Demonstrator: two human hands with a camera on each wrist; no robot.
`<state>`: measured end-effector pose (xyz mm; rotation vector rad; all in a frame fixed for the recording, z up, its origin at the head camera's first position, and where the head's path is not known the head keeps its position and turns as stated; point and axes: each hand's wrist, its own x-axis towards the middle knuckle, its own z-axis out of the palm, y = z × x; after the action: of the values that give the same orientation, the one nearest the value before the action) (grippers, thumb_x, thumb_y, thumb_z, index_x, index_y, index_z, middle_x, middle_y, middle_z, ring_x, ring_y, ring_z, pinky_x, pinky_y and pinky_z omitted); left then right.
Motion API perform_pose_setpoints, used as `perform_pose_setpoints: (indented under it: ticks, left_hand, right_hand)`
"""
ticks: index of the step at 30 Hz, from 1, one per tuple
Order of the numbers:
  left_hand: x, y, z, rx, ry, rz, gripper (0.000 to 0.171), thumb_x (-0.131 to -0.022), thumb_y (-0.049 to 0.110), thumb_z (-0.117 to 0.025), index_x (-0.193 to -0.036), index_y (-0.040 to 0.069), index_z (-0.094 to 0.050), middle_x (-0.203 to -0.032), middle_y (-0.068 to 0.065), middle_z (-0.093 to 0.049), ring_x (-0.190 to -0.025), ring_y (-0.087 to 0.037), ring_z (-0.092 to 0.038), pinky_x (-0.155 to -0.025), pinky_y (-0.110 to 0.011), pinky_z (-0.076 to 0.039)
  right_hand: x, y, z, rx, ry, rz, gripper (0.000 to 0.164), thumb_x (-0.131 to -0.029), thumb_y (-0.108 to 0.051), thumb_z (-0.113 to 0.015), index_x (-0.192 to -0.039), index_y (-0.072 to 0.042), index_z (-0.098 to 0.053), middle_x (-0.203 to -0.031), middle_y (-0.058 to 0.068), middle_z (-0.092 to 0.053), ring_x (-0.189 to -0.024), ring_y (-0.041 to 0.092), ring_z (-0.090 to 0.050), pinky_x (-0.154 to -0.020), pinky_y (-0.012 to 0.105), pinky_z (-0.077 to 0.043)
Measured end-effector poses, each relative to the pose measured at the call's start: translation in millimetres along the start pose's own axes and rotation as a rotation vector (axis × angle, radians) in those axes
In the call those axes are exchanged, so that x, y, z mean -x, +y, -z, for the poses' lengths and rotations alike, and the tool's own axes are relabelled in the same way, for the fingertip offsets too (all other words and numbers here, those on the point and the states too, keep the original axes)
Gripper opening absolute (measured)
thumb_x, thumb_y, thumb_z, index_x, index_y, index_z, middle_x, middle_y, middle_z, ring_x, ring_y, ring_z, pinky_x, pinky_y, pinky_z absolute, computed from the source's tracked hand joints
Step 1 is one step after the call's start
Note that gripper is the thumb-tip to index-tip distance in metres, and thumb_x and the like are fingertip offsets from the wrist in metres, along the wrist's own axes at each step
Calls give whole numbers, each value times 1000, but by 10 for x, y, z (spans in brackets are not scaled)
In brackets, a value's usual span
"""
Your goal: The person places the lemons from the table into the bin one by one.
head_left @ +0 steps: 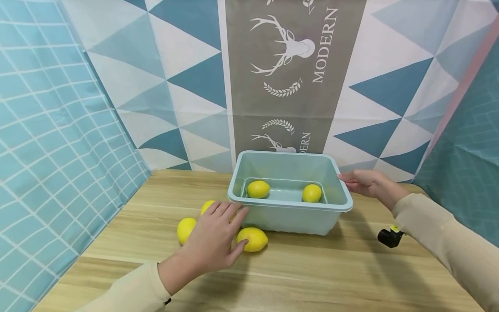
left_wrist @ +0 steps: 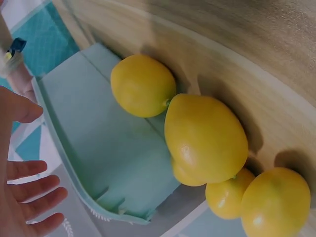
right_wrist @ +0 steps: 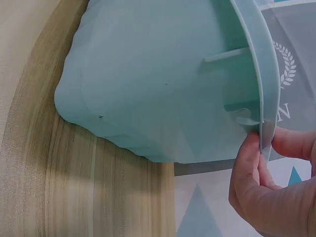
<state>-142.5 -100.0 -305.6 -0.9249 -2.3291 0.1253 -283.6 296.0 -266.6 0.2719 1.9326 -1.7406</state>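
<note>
Pale green box (head_left: 288, 219) sits upright at the back of the worktop (head_left: 304, 273), mouth up, long side facing the person. Two lemons on its floor: left lemon (head_left: 258, 189) and right lemon (head_left: 312, 193), apart from each other.

Right hand (head_left: 364, 182) pinches the rim on the box's right end, thumb one side, fingers the other. My read: it's steadying the box, since that end is away from the other hand and leaves the mouth uncovered.

Left hand (head_left: 212, 236) is above the loose lemons, fingers parted and loosely bent, nothing gripped; the left wrist view shows a gap between them and the fruit. Loose lemons are bunched at the box's front-left corner: near lemon (head_left: 252, 239) just in front of the front wall, outer lemon (head_left: 186, 229) farther left, back lemon (head_left: 208, 206) behind the fingers. More fruit under the hand; exact count unclear from here. Bunching there probably keeps reach to the box short.

Edges: front rim stands above the loose fruit, so anything crossing it needs lift. Back rim is close to the patterned backdrop (head_left: 187, 91), little slack that way. Room: wide bare strip of worktop in front, more off the right end. Inside, there's a gap between the two lemons.
</note>
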Motion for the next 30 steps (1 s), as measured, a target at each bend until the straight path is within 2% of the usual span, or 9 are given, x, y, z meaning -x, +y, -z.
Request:
perform_pose_setpoints:
  ticks: [7,9,14,17,24,30]
  left_hand:
    - [11,60,-103,-10,-68,-29,49,-80,48,-64,-117,16,-59,-111,-2,-61,-100,-21,-56,-87,-36,-48]
    - [13,78,-135,2,-94,-29,49,-80,48,-64,-117,16,-59,-110,-2,-60,-98,-20,-56,-84,-34,-48]
    - [2,128,-223,32,-188,-24,50,-81,50,-62,-119,18,-58,-107,-2,-59,-92,-20,-54,-77,-33,-47]
    - [-28,173,-297,35,-237,-35,51,-83,53,-59,-121,19,-56,-106,-1,-58,-91,-21,-54,-76,-33,-46]
    - [-95,237,-409,23,-261,-54,50,-82,54,-61,-118,19,-55,-102,0,-57,-88,-21,-54,-74,-34,-46]
    - [-95,246,-506,8,-294,-43,50,-81,53,-63,-117,19,-55,-101,0,-57,-85,-21,-54,-70,-34,-45]
  right_hand:
    - [-4,18,-24,-16,19,-3,28,-95,-13,-58,-118,-6,-45,-107,2,-47,-86,5,-58,-82,17,-55]
    - [-3,29,-31,-4,20,0,34,-95,-13,-59,-123,-4,-43,-107,1,-47,-86,5,-58,-81,17,-55]
    - [-4,25,-19,31,8,22,45,-95,-15,-58,-133,-1,-38,-102,-2,-50,-86,3,-57,-82,16,-54]
    - [3,18,6,45,3,31,42,-96,-15,-56,-132,-2,-39,-99,-3,-52,-86,3,-58,-82,16,-54]
    - [20,20,21,51,9,25,47,-97,-16,-56,-137,-2,-36,-104,-1,-51,-87,3,-58,-84,15,-53]
    - [2,14,-17,45,13,20,58,-97,-16,-55,-145,0,-29,-93,-7,-58,-85,3,-58,-85,15,-53]
